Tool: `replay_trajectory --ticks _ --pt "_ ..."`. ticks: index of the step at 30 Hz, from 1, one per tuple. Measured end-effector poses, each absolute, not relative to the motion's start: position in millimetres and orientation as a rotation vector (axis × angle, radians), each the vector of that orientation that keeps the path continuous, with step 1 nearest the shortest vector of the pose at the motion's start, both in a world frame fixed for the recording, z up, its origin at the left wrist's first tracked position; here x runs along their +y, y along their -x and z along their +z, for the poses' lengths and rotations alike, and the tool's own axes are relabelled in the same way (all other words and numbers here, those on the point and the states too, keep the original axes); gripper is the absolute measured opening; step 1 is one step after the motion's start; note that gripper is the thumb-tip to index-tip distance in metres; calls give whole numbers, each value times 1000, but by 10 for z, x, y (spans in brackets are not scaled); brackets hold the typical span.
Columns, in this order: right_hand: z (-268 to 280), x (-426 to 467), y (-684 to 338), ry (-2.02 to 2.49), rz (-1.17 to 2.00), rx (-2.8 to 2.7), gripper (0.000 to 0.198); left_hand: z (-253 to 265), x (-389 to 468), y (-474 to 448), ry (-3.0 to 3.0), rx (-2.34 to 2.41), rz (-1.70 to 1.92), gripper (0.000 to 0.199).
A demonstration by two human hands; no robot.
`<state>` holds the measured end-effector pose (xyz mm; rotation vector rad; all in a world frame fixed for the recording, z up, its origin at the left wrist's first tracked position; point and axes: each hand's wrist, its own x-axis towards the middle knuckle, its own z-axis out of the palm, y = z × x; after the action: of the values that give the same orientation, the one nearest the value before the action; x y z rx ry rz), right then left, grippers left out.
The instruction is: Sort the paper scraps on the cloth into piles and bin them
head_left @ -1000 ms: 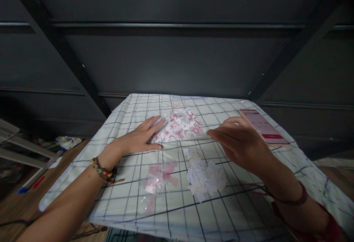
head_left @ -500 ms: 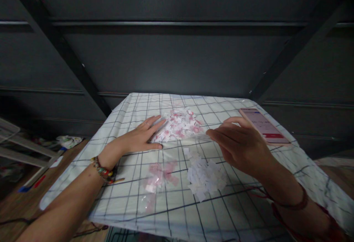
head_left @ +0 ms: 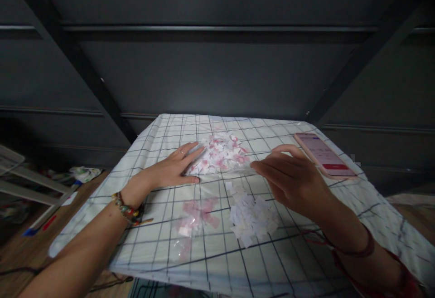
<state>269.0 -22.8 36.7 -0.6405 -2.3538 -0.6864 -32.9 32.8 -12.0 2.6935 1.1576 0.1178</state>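
A mixed heap of white and pink paper scraps (head_left: pixel 220 153) lies toward the far side of the checked cloth. My left hand (head_left: pixel 175 166) rests flat at the heap's left edge, fingers spread, its fingertips touching the scraps. Just right of the heap hovers my right hand (head_left: pixel 292 175), thumb and fingertips pinched together; whatever is between them is too small or hidden to make out. Closer to me sit a pile of white paper scraps (head_left: pixel 253 218) and, to its left, several pink pieces (head_left: pixel 197 214) with a shiny, clear, plastic-like look.
A phone (head_left: pixel 324 155) with a lit screen lies at the table's right side, beyond my right hand. The checked tablecloth (head_left: pixel 149 248) covers the table, which stands against a dark panelled wall (head_left: pixel 204 71). A white rack (head_left: pixel 30 175) is on the floor at left.
My right hand has shifted slightly left, toward the mixed heap, still pinched. My left hand and the piles look the same.
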Motion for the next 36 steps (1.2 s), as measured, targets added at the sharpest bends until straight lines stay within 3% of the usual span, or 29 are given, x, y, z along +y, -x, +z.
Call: replay_trajectory --ticks 21,36 --pt "406 -249 -2737 675 -775 -2377 28 -135 342 329 -2702 1181 82 88" --pt "431 -235 -2900 664 -643 -2397 26 -126 331 316 -2717 1181 79 86"
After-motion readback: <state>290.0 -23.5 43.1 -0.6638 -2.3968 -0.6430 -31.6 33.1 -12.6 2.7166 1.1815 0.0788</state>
